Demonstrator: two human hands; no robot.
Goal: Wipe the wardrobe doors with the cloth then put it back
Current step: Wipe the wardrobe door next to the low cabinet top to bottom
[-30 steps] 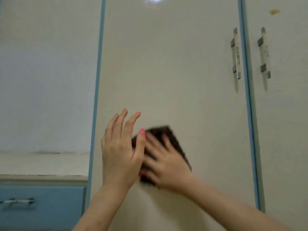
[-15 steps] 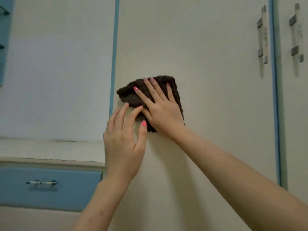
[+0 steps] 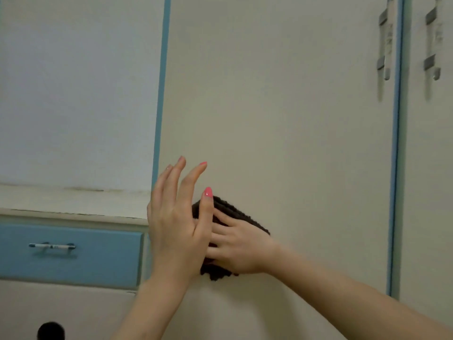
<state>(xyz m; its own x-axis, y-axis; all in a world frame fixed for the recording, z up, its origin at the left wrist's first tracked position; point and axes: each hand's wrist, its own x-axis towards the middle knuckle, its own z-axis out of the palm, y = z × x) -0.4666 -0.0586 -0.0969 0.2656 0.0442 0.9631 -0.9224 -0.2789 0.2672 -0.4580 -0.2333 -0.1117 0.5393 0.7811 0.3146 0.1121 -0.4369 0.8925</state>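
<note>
While the right hand (image 3: 241, 246) lay flat with its fingers spread over the dark brown cloth (image 3: 221, 238), it pressed that cloth against the cream wardrobe door (image 3: 282, 119), low on the panel and near its left edge. Parts of the cloth showed above the fingers and below the palm; the rest was hidden by both hands. The left hand (image 3: 176, 224) was raised in front of the cloth with its fingers straight and close together, pointing up, the thumb standing apart, and it held nothing; whether its fingertips touched the door could not be told. A blue trim strip (image 3: 160, 94) ran down the left edge of the door, and another blue strip (image 3: 394, 168) ran down its right edge. Two metal handles (image 3: 383, 45) were mounted high up, one on each side of that right strip. To the left, below a pale ledge, sat a blue drawer (image 3: 71, 251) with a slim bar handle (image 3: 52, 246).
</note>
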